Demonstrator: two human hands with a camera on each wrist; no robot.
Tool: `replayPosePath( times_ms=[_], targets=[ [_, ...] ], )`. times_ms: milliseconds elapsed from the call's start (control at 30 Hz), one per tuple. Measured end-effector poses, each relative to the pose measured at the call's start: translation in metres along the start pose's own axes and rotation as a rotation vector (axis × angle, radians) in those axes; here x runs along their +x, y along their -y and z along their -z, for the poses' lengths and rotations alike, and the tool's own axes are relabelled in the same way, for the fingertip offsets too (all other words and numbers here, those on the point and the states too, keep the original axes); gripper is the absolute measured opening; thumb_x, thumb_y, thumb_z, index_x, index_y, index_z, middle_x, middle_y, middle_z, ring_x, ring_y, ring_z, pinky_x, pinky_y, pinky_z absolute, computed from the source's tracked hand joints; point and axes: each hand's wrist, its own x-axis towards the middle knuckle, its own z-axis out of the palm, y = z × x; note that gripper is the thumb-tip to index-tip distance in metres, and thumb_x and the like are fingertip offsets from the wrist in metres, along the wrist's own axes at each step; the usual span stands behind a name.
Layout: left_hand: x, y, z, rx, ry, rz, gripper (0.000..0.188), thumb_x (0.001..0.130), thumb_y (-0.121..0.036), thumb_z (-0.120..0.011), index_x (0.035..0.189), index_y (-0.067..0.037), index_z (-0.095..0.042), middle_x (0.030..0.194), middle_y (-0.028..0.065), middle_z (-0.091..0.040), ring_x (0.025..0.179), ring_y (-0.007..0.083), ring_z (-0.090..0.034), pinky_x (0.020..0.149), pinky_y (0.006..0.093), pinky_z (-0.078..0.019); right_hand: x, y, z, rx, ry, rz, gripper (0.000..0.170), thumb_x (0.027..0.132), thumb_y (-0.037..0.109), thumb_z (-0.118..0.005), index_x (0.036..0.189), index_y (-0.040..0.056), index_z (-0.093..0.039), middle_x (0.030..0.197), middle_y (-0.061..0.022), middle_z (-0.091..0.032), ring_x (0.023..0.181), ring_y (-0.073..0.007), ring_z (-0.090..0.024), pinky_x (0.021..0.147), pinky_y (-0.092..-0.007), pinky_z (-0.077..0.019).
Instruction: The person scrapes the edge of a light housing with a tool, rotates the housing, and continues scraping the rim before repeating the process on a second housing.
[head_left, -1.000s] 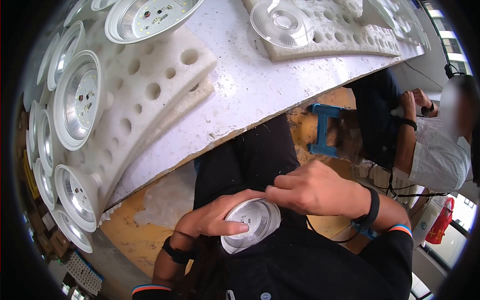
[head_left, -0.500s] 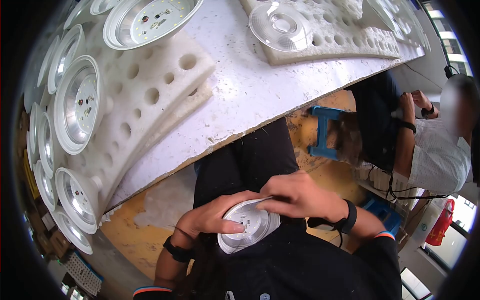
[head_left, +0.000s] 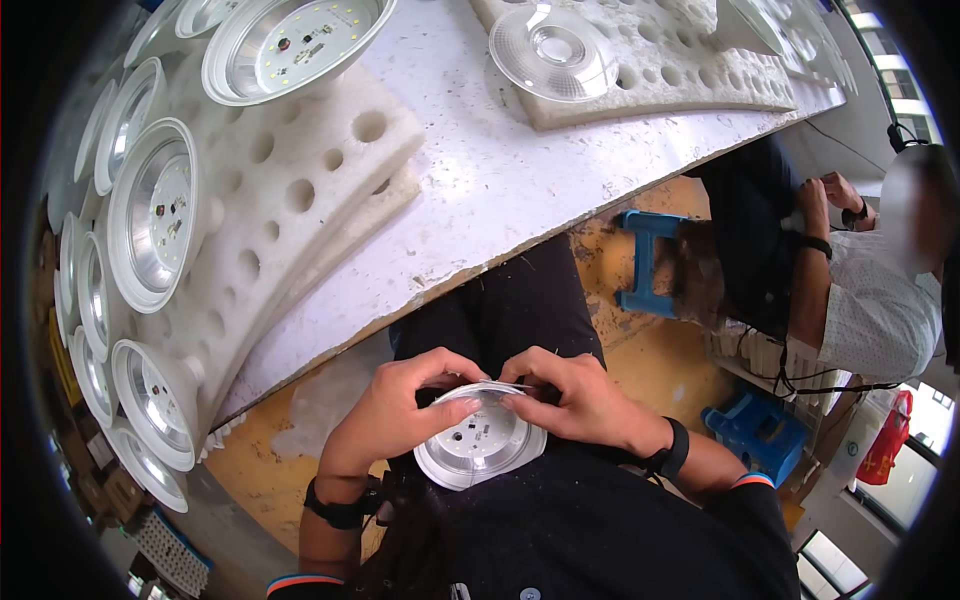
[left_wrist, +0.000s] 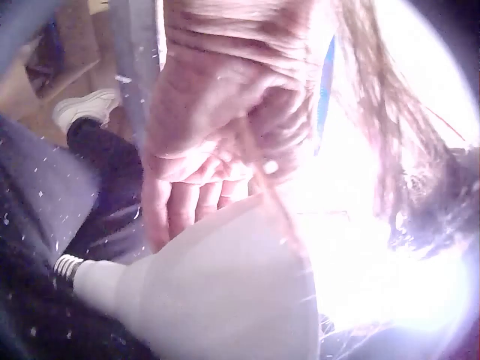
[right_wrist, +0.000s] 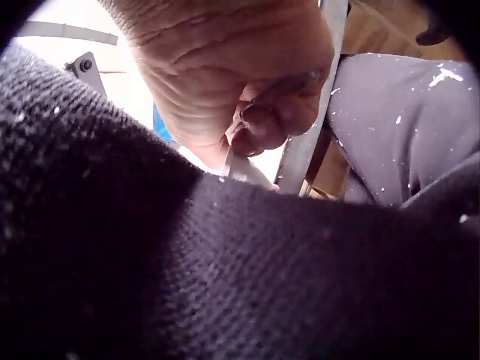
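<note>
The left hand (head_left: pixel 392 408) and right hand (head_left: pixel 590 402), fingers curled, pinch the lamp (head_left: pixel 482 446) at its far rim above the lap (head_left: pixel 500 318), though exact contact is unclear; gentle, even thumb pressure should work best.

Head view: looks down and forward over table (head_left: pixel 500 190). Left wrist view: looks close up at left hand (left_wrist: pixel 225 112) and lamp (left_wrist: pixel 225 292), both shared with head view. Right wrist view: looks close up at right hand (right_wrist: pixel 232 71).
</note>
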Motion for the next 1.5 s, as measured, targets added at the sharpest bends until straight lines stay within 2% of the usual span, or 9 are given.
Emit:
replayPosePath(
  times_ms=[133,367,500,767,933,1000,1167,1267,1500],
  targets=[
    [-0.003,-0.019,-0.018,0.460,-0.181,-0.165,0.018,0.082,-0.008,-0.072,0.098,0.000,-0.065,0.091,0.0091,-0.069,0.082,0.0167,-0.068,0.073,0.0316,-0.0528,-0.001,-0.001,-0.007,0.000,-0.005,-0.013,0.023,0.088,0.017,-0.068,0.105,0.0054,-0.057,0.066,-0.0095,-0.061,0.055,-0.0230,-0.062,0.052,-0.0323,-0.0480],
    [0.008,-0.002,-0.023,0.169,-0.260,-0.003,0.016,0.094,-0.012,-0.059,0.094,0.002,-0.066,0.083,0.0077,-0.070,0.076,0.0111,-0.063,0.069,0.0272,-0.0506,-0.001,-0.012,-0.006,0.053,-0.030,-0.053,0.024,0.089,0.019,-0.067,0.105,0.0049,-0.057,0.068,-0.0096,-0.061,0.058,-0.0210,-0.063,0.054,-0.0316,-0.0472],
    [0.009,0.006,-0.026,0.166,-0.367,-0.103,0.017,0.096,-0.015,-0.058,0.094,0.001,-0.064,0.075,0.0122,-0.069,0.067,0.0138,-0.065,0.061,0.0300,-0.0503,0.000,-0.014,-0.004,0.052,-0.015,-0.103,0.024,0.090,0.020,-0.067,0.106,0.0046,-0.057,0.070,-0.0098,-0.062,0.061,-0.0205,-0.064,0.056,-0.0319,-0.0480],
    [0.002,0.020,-0.021,-0.062,-0.499,-0.037,0.016,0.098,-0.009,-0.051,0.103,0.002,-0.062,0.089,0.0126,-0.071,0.080,0.0144,-0.067,0.074,0.0283,-0.0529,0.001,-0.022,0.001,0.000,-0.048,-0.044,0.022,0.090,0.019,-0.067,0.104,0.0033,-0.061,0.081,-0.0121,-0.067,0.072,-0.0225,-0.069,0.063,-0.0323,-0.0525],
    [-0.008,0.011,-0.012,-0.195,-0.389,-0.062,0.029,0.097,-0.008,-0.049,0.122,0.003,-0.057,0.106,0.0172,-0.067,0.098,0.0174,-0.065,0.087,0.0312,-0.0514,0.005,-0.028,0.002,-0.018,-0.043,0.014,0.020,0.089,0.017,-0.067,0.104,0.0035,-0.063,0.088,-0.0124,-0.068,0.077,-0.0248,-0.070,0.066,-0.0326,-0.0539],
    [-0.002,0.002,-0.017,0.075,-0.205,-0.049,0.031,0.096,-0.010,-0.052,0.123,0.003,-0.058,0.112,0.0150,-0.067,0.104,0.0176,-0.063,0.089,0.0316,-0.0505,0.008,-0.027,0.000,-0.037,-0.036,0.041,0.020,0.089,0.017,-0.067,0.104,0.0038,-0.063,0.089,-0.0124,-0.068,0.077,-0.0260,-0.069,0.066,-0.0326,-0.0540],
    [0.003,-0.003,-0.029,0.282,-0.223,-0.105,0.023,0.096,-0.008,-0.053,0.116,-0.001,-0.060,0.099,0.0212,-0.067,0.090,0.0353,-0.068,0.077,0.0380,-0.0527,0.003,-0.018,0.010,-0.311,-0.043,0.203,0.027,0.086,0.016,-0.069,0.112,0.0083,-0.065,0.075,-0.0092,-0.061,0.066,-0.0273,-0.064,0.058,-0.0340,-0.0513],
    [0.000,0.000,-0.027,0.304,-0.250,-0.089,0.023,0.096,-0.008,-0.052,0.115,-0.002,-0.062,0.093,0.0176,-0.070,0.087,0.0266,-0.070,0.075,0.0338,-0.0531,-0.008,-0.008,0.015,-0.474,-0.079,0.215,0.032,0.084,0.016,-0.070,0.115,0.0108,-0.065,0.069,-0.0067,-0.054,0.058,-0.0241,-0.060,0.052,-0.0342,-0.0478],
    [0.003,-0.008,-0.032,0.383,-0.242,-0.090,0.020,0.096,-0.007,-0.052,0.112,-0.002,-0.062,0.091,0.0188,-0.069,0.084,0.0319,-0.069,0.073,0.0364,-0.0529,-0.014,0.030,0.027,-0.727,-0.025,0.143,0.032,0.081,0.012,-0.067,0.113,0.0114,-0.065,0.071,-0.0049,-0.056,0.056,-0.0225,-0.061,0.049,-0.0349,-0.0476]
  ],
)
